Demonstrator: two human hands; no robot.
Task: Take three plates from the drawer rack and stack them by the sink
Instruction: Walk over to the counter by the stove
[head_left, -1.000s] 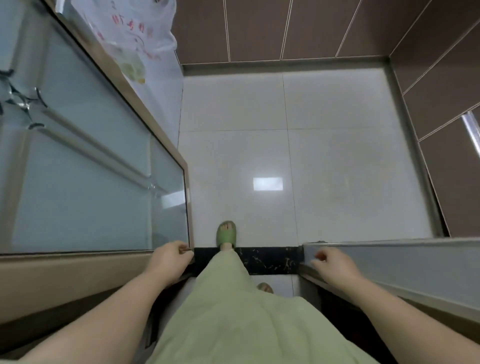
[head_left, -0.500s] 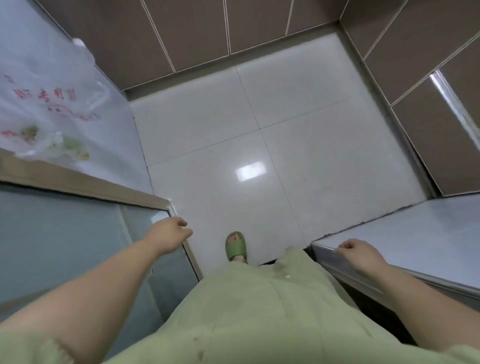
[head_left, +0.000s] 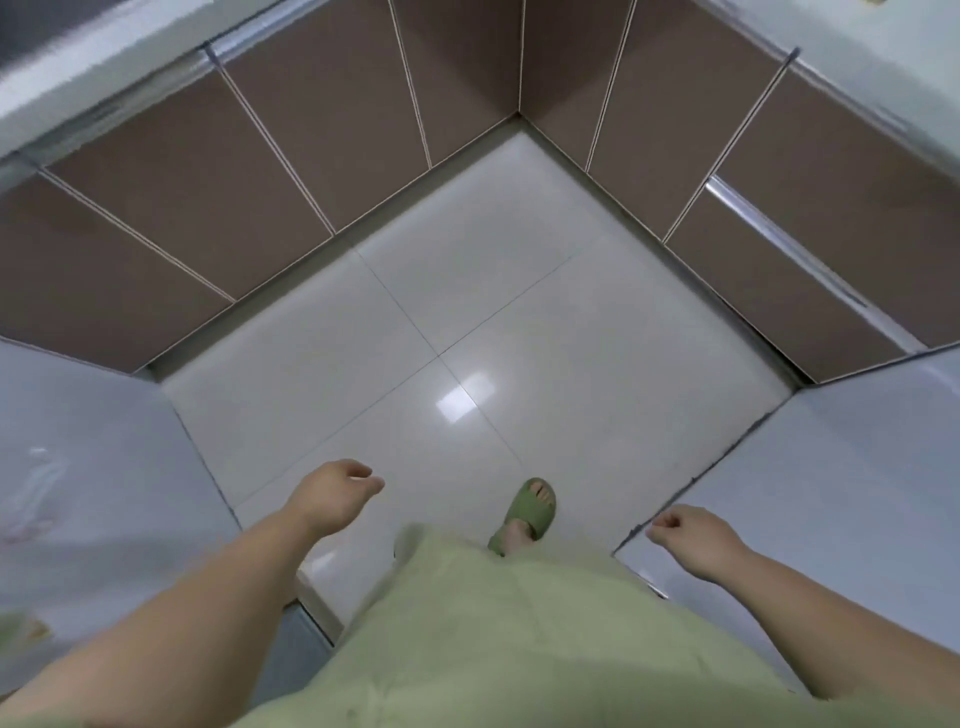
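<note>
No plates, rack or sink show in this head view. My left hand (head_left: 332, 493) hangs over the white floor with its fingers loosely curled, and it holds nothing. My right hand (head_left: 691, 535) hovers at the edge of the pale surface on the right (head_left: 831, 499); its fingers are curled in and nothing is in it. Brown cabinet fronts (head_left: 291, 156) with closed doors and drawers line the far corner.
A pale counter (head_left: 93, 467) runs along the left, with a blurred plastic bag at its near end. White floor tiles (head_left: 493, 322) fill the middle. My foot in a green slipper (head_left: 530, 506) stands between the two pale surfaces. A metal handle rail (head_left: 810, 249) runs along the right cabinets.
The view has swung up and away from the glass-fronted cabinet. Both hands have let go of the edges they held a second ago and now hang free.
</note>
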